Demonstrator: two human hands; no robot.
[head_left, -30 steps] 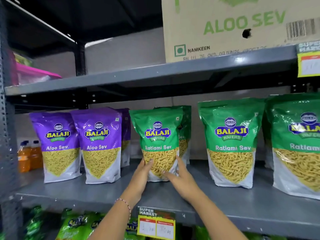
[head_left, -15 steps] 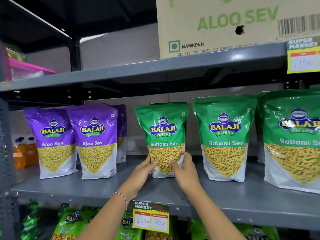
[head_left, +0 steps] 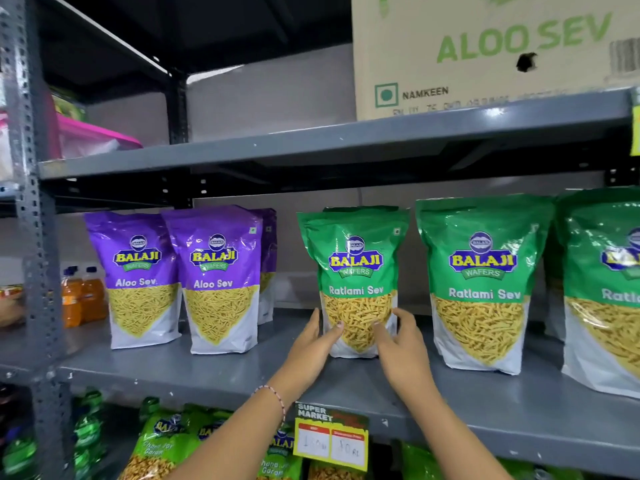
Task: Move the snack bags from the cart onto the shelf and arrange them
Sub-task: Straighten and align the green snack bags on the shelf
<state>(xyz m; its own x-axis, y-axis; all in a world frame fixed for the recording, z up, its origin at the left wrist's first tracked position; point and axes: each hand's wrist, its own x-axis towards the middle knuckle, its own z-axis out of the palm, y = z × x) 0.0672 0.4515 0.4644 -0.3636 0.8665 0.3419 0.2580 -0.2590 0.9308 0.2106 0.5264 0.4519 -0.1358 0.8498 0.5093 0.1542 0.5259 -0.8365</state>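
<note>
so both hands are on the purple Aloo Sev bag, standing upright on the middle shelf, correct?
Not quite. The head view shows the left hand and right hand on a green Ratlami Sev bag, not a purple Aloo Sev one. The rest holds: it stands upright on the middle shelf.

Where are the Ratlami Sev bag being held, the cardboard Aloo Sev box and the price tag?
Ratlami Sev bag [head_left: 356, 271], head view, logo.
Aloo Sev box [head_left: 485, 64], head view, front face.
Price tag [head_left: 330, 438], head view, centre.
</note>
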